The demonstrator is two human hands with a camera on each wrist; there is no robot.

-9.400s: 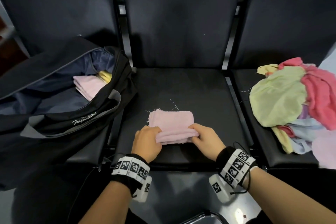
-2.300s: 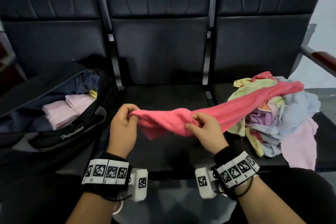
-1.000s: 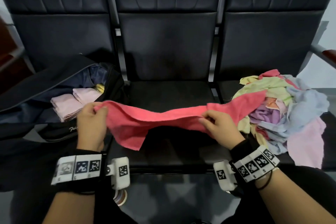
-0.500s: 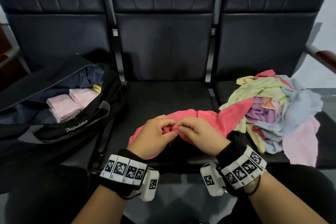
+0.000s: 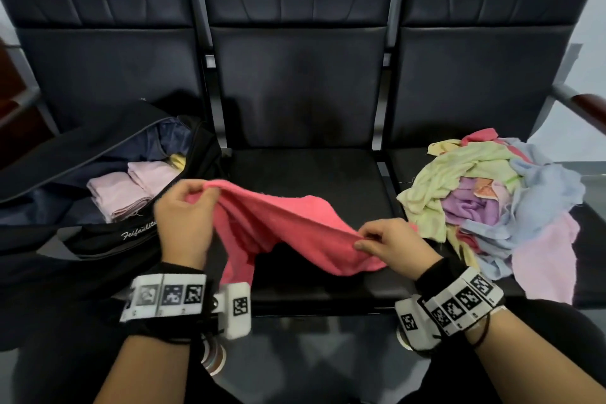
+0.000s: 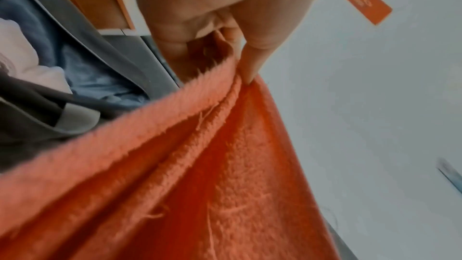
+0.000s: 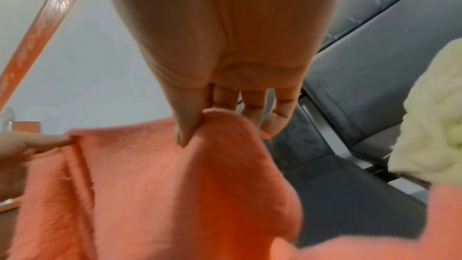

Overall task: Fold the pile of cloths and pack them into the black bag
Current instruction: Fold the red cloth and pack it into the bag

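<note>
Stretching the red cloth (image 5: 288, 226) over the middle seat (image 5: 314, 170), left hand (image 5: 183, 216) and right hand (image 5: 390, 243) each pinch an edge, apart. Left of the seat, the bag (image 5: 108, 239) holds folded cloths (image 5: 124, 190); right of it, the pile (image 5: 492, 203) looks mostly unfolded.

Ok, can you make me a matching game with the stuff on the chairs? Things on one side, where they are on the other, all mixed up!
Things:
1. hot pink cloth
2. folded pale pink cloths
3. pile of cloths
4. black bag

Places:
A. heaped on the right seat
B. sitting open on the left seat
C. held up between the left hand and right hand
D. inside the bag

Pairs: 1-C, 2-D, 3-A, 4-B
</note>
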